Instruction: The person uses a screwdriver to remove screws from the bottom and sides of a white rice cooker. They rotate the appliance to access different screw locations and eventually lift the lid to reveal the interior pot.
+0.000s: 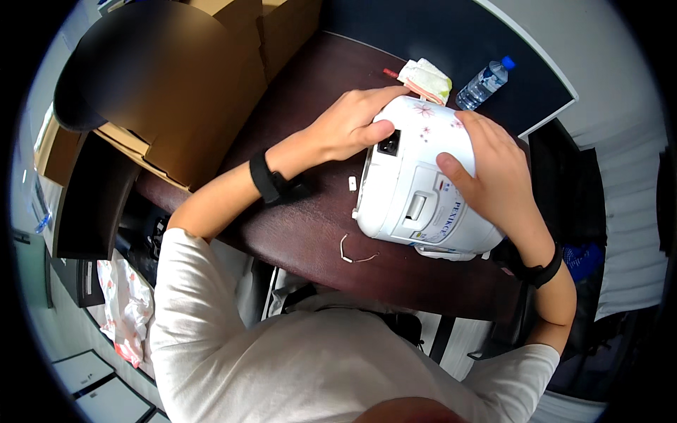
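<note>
A white rice cooker (405, 204) with pink flower prints lies tilted on the dark red table, its latch and control panel toward me. My left hand (356, 127) holds its far left edge, with the thumb beside a black power socket (388, 143) and the other fingers partly hidden behind the body. Over its right side my right hand (493, 173) is wrapped, thumb on the front and fingers along the far side. On the table to its left sits a small white block (352, 183). Closer to me lies a thin bent white wire (345, 252).
A water bottle (483, 84) with a blue cap and a folded patterned cloth (425, 79) are behind the cooker. Large cardboard boxes (211, 106) stand at the left, with a blurred dark rounded shape (127, 70) before them. A dark partition (423, 32) borders the table's back.
</note>
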`<state>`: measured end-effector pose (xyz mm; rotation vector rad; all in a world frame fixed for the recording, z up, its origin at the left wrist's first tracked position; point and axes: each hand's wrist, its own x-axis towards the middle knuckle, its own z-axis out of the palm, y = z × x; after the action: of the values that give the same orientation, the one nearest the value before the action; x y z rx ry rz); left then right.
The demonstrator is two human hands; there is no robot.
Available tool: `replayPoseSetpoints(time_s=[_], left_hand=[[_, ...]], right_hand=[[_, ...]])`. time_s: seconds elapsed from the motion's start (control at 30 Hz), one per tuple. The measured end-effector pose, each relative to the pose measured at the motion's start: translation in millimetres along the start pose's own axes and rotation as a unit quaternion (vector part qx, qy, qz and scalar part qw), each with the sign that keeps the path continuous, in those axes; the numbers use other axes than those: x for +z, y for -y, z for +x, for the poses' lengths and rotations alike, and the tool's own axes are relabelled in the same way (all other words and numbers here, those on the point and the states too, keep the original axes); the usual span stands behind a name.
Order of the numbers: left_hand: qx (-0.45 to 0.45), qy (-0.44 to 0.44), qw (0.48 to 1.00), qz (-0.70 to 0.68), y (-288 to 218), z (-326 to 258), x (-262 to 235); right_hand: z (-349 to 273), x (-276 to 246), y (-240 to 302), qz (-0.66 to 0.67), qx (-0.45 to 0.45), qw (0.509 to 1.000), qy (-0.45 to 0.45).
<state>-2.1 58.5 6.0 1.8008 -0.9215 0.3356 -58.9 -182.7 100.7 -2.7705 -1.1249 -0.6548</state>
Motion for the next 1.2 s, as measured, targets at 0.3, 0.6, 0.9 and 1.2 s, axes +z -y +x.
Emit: replayPoseSetpoints(time_s=[0.3,0.6,0.9,1.2], left_hand=[[0.055,0.014,0.998,0.005,2.2,-12.7,3.9],[0.055,-0.060,0.997,-0.011,6.0,-5.5,17.4],[0.043,-0.036,0.997,-0.060,16.1,2.9,20.5],[0.064,-0.020,0.996,-0.051,16.6,8.8,22.7]], right_hand=[[-0.9,0.2,1.9,-0.006,-0.004,1.000,0.004],[-4.6,4.7,3.9,-0.031,0.004,0.999,-0.030],[-21.3,2.2,19.6,-0.054,0.065,0.996,-0.014],[-33.1,4.2,25.0,-0.042,0.094,0.994,-0.022]])
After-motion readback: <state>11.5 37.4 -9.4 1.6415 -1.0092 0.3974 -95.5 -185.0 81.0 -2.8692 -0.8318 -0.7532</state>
